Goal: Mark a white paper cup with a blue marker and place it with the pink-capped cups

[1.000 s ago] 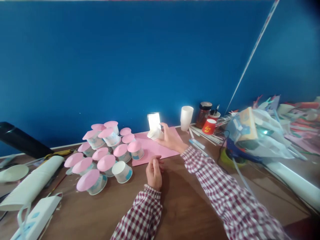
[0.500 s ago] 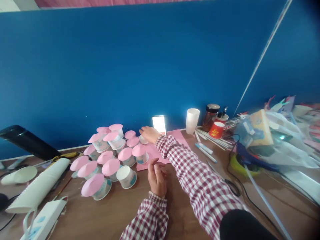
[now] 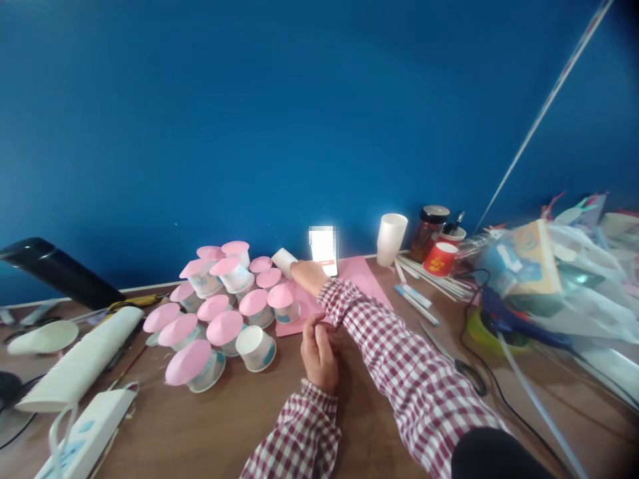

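At the back of the desk, my right hand is closed around a small white paper cup, which is tilted beside the cluster of cups. My left hand rests nearer on the desk, its fingers curled together, and I see nothing in them. To its left stands a paper cup with its mouth uncovered. Several paper cups topped with pink paper cones are grouped behind and left of that one. Under my right forearm lies a pink paper sheet.
A lit phone leans at the blue wall. Rightward are a stack of white cups, a jar, a red paper cup, scissors, a blue glue gun and plastic bags. Leftward lie a black bottle and a power strip.
My right hand has lifted and tilted the white cup from among the others at the back. The left hand stays curled on the desk. The view has shifted slightly.
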{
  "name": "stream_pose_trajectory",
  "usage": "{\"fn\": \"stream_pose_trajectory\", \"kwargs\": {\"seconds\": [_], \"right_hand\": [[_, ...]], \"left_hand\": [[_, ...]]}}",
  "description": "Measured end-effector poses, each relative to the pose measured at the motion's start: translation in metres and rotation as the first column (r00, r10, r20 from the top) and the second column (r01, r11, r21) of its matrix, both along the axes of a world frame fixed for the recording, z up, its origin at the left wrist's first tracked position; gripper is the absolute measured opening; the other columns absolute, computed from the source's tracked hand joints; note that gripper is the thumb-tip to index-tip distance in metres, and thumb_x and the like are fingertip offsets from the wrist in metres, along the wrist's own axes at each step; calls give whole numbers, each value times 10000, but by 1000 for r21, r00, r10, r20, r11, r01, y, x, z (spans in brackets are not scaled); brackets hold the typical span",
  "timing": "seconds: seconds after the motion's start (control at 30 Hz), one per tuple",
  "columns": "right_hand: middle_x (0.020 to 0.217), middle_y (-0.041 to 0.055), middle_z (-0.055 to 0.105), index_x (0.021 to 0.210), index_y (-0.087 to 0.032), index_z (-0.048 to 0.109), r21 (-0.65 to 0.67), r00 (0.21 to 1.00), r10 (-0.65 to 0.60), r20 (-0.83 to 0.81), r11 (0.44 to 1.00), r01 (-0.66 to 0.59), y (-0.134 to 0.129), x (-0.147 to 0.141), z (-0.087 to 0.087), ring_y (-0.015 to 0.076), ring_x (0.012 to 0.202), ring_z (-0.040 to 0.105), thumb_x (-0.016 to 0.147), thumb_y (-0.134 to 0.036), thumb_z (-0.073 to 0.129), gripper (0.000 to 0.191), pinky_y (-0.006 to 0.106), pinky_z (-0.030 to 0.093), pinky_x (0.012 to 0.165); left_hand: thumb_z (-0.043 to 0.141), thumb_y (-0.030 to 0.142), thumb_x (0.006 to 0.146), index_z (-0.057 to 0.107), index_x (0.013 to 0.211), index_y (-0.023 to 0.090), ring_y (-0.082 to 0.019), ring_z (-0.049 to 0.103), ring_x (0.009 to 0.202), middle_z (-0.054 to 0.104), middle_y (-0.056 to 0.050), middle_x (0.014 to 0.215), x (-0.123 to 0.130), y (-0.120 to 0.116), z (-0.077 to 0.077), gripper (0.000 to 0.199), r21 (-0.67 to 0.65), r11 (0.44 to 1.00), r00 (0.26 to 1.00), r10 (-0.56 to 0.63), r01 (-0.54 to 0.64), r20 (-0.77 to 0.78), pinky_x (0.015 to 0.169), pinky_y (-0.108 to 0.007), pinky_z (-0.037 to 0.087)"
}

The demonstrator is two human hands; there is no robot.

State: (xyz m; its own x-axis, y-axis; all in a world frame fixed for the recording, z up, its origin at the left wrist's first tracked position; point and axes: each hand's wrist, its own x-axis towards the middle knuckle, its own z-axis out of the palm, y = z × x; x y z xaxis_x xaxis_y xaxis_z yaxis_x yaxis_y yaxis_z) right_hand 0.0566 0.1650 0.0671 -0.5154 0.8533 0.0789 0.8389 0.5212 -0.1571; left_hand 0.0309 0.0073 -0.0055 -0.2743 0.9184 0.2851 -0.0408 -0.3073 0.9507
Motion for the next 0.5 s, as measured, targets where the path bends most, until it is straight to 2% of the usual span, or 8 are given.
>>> {"fn": "stream_pose_trajectory", "kwargs": {"seconds": [0.17, 0.37, 0.5], "right_hand": [[930, 184, 667, 978, -56, 626, -16, 999, -30, -22, 999, 29, 0, 1, -8, 260, 945, 626, 901, -140, 376, 275, 318, 466, 768], [1142, 153, 604, 1196, -103, 511, -27, 995, -47, -91, 999, 45, 1, -3, -15, 220, 1030, 591, 896, -86, 346, 343, 304, 442, 822], [1158, 149, 601, 1194, -111, 516, -87, 990, -44, -130, 996, 33, 2, -2, -13, 224, 1027, 591, 885, -85, 363, 346, 302, 426, 829]], "left_hand": [[358, 417, 900, 502, 1035, 170, -72, 453, 474, 553, -7, 713, 0, -1, 0, 316, -23, 1000, 1000, -9, 9, -6, 461, -200, 388], [359, 425, 898, 494, 1038, 173, -70, 447, 456, 547, 5, 678, 0, 0, 1, 319, -24, 1000, 1000, -3, 3, 14, 443, -194, 381], [355, 427, 899, 495, 1041, 168, -70, 454, 458, 556, 2, 686, 0, -1, 3, 326, -27, 1000, 1000, 9, -9, -10, 449, -196, 390]]}}
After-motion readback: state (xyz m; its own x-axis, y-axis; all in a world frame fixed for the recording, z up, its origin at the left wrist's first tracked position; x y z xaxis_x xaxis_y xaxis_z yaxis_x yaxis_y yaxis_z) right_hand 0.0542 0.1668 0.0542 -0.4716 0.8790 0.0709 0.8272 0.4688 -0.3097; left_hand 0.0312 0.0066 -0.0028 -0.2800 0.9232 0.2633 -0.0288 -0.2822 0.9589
